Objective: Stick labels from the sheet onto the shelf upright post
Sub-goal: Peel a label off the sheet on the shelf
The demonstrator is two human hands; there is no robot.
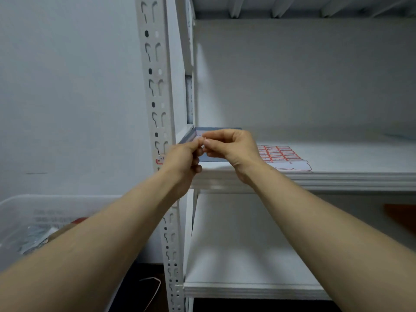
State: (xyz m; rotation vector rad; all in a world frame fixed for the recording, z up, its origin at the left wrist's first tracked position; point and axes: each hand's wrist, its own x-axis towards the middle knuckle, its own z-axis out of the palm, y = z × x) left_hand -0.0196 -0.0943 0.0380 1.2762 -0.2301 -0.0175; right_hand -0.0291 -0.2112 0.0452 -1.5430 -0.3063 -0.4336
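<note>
Head: both hands (182,159) (231,147) pinch label (203,146).

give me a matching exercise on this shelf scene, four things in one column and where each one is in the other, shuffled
Things
1 label sheet
2 stuck label
3 loose label
4 clear bin

Places
a on the upright post, beside the left hand
b flat on the shelf board, right of the right hand
c low on the left, outside the shelf
d pinched between the fingertips of both hands

Pairs: 1-b, 2-a, 3-d, 4-c
</note>
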